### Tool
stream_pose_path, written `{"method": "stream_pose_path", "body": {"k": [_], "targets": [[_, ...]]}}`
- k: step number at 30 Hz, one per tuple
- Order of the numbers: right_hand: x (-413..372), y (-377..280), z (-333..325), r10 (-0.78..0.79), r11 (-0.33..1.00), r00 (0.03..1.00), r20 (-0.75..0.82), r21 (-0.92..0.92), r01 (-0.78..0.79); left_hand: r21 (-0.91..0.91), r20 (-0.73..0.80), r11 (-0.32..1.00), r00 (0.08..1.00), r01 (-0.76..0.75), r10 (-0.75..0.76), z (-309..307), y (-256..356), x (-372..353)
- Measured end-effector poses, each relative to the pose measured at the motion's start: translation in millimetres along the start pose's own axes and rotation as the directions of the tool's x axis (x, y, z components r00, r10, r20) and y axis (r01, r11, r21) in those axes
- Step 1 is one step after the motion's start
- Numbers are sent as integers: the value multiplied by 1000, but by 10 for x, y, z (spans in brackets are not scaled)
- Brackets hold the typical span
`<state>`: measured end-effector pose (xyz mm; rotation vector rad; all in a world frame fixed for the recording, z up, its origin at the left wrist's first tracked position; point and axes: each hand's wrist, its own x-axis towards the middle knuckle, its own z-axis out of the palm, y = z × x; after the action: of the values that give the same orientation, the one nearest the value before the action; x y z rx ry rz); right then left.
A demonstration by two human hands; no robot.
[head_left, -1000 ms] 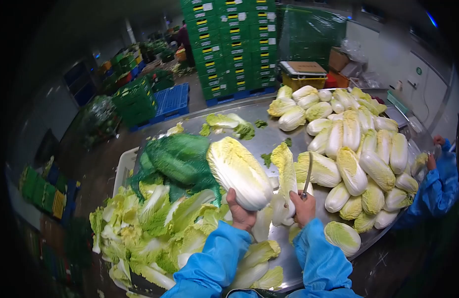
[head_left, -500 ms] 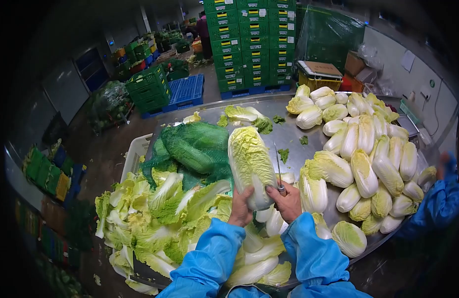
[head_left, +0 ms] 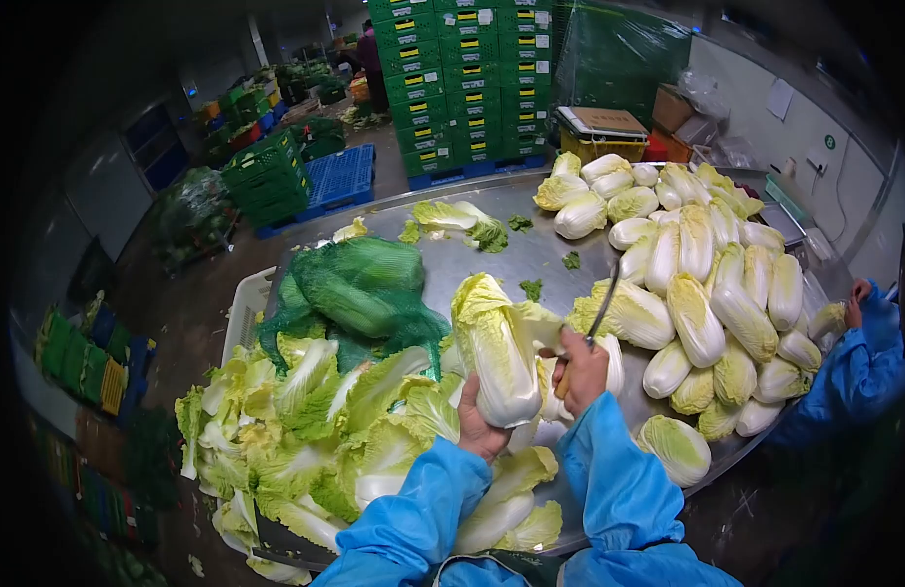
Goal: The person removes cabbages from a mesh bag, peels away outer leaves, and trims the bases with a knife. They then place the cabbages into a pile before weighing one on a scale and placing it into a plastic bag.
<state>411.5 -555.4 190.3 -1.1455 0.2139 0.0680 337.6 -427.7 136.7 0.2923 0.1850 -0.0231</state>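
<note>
My left hand grips a napa cabbage near its white base, leafy end pointing away from me. In my right hand is a knife with a dark curved blade pointing up and away. A pale outer leaf stands out from the cabbage's right side and reaches my right fingers, which seem to pinch it too. Below and left of my hands lies a heap of loose leaves. Behind it rests a green mesh bag with cabbages inside.
Several trimmed cabbages are piled on the right of the metal table. A co-worker's blue sleeve is at the right edge. Beyond the table stand stacked green crates and a blue pallet. A white basket stands at left.
An outer leaf has come away from the cabbage's right side as my right hand moved right with the knife. The cabbage's shape looks slimmer. The view has shifted slightly.
</note>
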Motion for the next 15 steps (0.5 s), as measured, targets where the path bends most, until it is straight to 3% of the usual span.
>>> {"method": "stream_pose_path", "body": {"k": [3,4,5,7,8,9,11,15], "targets": [[111,-86,-159,-52,996,996,-74,69,57,-32,-26,999,1000,5,-6,-52,-31,-70],[86,-102,-226,-21,1000,998,66,-7,21,-56,-29,998,999,-22,21,-59,-32,-83],[-19,-89,-224,-17,1000,998,64,-5,18,-54,-33,998,999,-21,19,-51,-11,-78],[-309,-33,-154,219,901,948,230,-420,-106,84,-97,994,992,-71,80,-9,52,-32],[-448,57,-114,166,917,942,292,-397,-38,203,-111,972,984,-114,139,10,63,-24],[-554,127,-53,113,929,929,353,-369,28,203,-108,972,984,-114,138,55,62,-15],[-629,156,46,142,955,929,341,-296,-37,166,-151,969,967,-182,207,207,59,-34],[-579,260,214,-48,976,977,208,-199,90,32,-216,981,957,-192,194,262,7,-11]]}}
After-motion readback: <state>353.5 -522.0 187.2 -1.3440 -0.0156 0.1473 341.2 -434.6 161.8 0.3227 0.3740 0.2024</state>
